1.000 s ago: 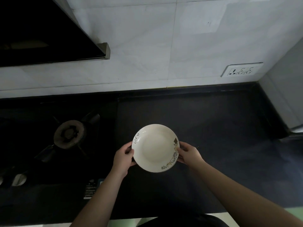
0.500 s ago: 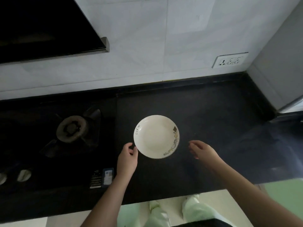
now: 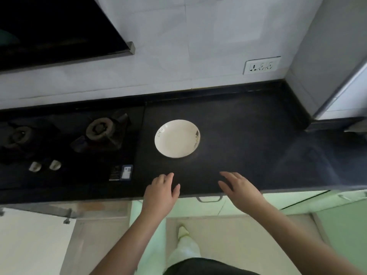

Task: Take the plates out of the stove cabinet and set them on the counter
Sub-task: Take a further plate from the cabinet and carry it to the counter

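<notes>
A white plate (image 3: pixel 177 138) sits on the black counter (image 3: pixel 248 139), just beyond the left hand (image 3: pixel 161 193) and right hand (image 3: pixel 239 188), both released and holding nothing.

Two bare forearms enter from the bottom of the frame, one from the lower left and one from the lower right, with no sleeves, watch, bracelet or rings visible on either. The left hand (image 3: pixel 160 197) and the right hand (image 3: pixel 241 190) are ungloved, with short plain nails. At the bottom centre, a dark, near-black garment (image 3: pixel 200 267) covers the torso. Below it, pale, whitish-green trousers (image 3: pixel 185 246) run upward in the picture to a light, pointed shoe or slipper (image 3: pixel 183 231) on the floor.
</notes>
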{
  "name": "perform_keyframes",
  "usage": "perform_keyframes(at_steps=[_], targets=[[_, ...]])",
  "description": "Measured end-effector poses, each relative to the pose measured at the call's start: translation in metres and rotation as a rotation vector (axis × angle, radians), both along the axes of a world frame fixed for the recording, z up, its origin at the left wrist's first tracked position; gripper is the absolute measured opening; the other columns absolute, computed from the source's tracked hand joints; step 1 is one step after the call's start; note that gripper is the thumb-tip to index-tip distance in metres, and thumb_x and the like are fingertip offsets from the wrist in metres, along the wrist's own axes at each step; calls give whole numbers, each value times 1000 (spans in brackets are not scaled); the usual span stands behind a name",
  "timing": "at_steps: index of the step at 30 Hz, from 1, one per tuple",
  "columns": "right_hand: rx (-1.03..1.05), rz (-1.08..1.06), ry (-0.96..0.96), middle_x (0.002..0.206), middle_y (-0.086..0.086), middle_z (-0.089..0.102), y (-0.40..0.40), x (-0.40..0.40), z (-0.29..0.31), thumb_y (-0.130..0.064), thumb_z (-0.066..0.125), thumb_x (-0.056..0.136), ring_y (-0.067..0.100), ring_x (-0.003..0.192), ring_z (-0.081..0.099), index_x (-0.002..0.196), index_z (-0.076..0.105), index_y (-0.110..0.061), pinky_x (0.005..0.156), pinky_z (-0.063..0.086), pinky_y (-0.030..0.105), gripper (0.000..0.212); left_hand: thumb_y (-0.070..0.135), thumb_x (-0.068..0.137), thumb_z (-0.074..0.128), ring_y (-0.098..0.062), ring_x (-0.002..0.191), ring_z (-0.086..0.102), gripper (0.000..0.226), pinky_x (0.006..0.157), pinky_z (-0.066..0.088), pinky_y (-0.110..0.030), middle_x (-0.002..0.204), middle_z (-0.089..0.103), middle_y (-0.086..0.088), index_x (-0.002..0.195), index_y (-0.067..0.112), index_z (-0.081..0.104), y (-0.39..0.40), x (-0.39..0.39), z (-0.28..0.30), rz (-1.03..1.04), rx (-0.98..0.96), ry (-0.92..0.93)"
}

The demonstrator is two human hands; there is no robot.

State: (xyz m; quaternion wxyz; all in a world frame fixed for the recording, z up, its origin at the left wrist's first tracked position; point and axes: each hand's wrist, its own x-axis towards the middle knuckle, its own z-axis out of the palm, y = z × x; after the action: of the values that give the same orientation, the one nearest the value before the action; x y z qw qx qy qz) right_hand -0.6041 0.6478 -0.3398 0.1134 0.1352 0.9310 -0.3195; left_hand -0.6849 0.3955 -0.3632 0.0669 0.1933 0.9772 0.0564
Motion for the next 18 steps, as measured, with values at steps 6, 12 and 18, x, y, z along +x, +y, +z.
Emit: perform_keyframes(at_steps=[6,12,18], targets=[[385,175,70,144,0,46,29,86,7,-48,39,98,23,132,42,146,37,-23,106,36,37,54,52,99,28,-21,137,37,58,109,34,-40,149,43,-2,149,23,33,36,118,7,10,-132,-46],[476,287,185,140,8,52,13,124,18,-44,50,95,31,129,47,139,50,-17,106,39,44,52,52,100,23,-21,145,24,58,117,22,-43,157,32,-1,152,26,25,9,190,22,104,-167,-74],[419,416,196,147,5,45,-42,143,22,-47,42,97,27,135,39,145,40,-20,112,30,40,55,54,98,27,-22,144,29,60,114,25,-45,157,35,-2,153,29,25,-58,249,34,294,-230,-51]])
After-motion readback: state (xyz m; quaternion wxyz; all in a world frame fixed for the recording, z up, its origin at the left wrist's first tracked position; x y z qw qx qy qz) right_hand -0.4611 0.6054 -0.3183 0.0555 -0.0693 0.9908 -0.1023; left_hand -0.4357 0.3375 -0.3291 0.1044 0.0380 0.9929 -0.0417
